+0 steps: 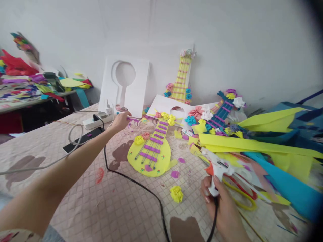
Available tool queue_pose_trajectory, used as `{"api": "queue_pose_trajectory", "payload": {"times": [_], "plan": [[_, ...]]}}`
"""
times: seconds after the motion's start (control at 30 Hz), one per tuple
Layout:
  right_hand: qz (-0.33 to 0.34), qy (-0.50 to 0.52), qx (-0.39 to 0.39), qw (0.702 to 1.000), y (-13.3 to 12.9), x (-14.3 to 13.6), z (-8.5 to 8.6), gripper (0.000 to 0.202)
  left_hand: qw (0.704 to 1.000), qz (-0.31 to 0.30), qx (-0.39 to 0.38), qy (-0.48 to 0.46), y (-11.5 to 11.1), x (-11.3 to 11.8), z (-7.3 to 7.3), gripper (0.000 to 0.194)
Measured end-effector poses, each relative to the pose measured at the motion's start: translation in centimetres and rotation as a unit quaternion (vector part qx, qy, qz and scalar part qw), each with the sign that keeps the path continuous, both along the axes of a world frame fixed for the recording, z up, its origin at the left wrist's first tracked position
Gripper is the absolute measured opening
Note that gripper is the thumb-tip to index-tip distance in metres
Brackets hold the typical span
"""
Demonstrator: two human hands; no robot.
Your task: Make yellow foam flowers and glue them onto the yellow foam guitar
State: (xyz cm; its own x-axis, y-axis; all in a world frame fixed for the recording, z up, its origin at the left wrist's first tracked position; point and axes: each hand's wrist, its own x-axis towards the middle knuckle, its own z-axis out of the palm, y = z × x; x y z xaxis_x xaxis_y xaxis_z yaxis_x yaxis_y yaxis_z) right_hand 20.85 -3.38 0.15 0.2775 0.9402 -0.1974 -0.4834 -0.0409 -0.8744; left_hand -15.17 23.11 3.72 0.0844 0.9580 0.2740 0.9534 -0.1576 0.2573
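My right hand (219, 198) is wrapped round the handle of a white glue gun (219, 169) whose black cord runs down over the table. Stretched far forward, my left hand (121, 120) is at the lower edge of a white foam board (143, 79) with a round-headed cutout; what its fingers hold, if anything, is too small to tell. Between the hands lies a yellow paper instrument (161, 154) with purple strips, dark strings and paper flowers at its neck. A loose yellow crumpled flower (176, 194) rests nearer me.
A white power strip (97, 121) and a black phone (84, 139) lie by my left forearm. Yellow and blue paper (285, 181), scissors (243, 198) and a blue decorated instrument (222, 114) are at right. Another yellow instrument (181, 77) leans on the wall.
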Motion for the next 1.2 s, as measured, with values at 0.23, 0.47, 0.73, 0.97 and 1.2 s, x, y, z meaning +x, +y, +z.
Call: {"api": "queue_pose_trajectory", "payload": {"times": [0.23, 0.47, 0.73, 0.97, 1.2], "plan": [[0.014, 0.001, -0.031, 0.999, 0.0, 0.2, 0.2, 0.031, 0.989, -0.148, -0.024, -0.005, -3.1, -0.4, -2.5, 0.020], [0.001, -0.018, -0.073, 0.997, 0.2, 0.7, -0.1, 0.031, 0.977, -0.212, -0.011, -0.014, -3.6, 0.2, -3.8, 0.024], [-0.029, -0.074, -0.103, 0.991, 0.2, 1.1, 0.0, 0.034, 0.995, -0.084, 0.047, -0.024, 1.5, -1.5, -3.6, 0.018], [0.004, -0.014, -0.125, 0.992, 0.4, 0.8, -0.2, 0.036, 0.993, -0.105, 0.030, -0.034, 2.1, -2.2, -4.0, 0.018], [-0.008, -0.059, -0.140, 0.988, 0.3, 0.4, 0.5, 0.037, 0.993, -0.098, 0.045, -0.046, 2.8, 0.6, -3.4, 0.017]]}}
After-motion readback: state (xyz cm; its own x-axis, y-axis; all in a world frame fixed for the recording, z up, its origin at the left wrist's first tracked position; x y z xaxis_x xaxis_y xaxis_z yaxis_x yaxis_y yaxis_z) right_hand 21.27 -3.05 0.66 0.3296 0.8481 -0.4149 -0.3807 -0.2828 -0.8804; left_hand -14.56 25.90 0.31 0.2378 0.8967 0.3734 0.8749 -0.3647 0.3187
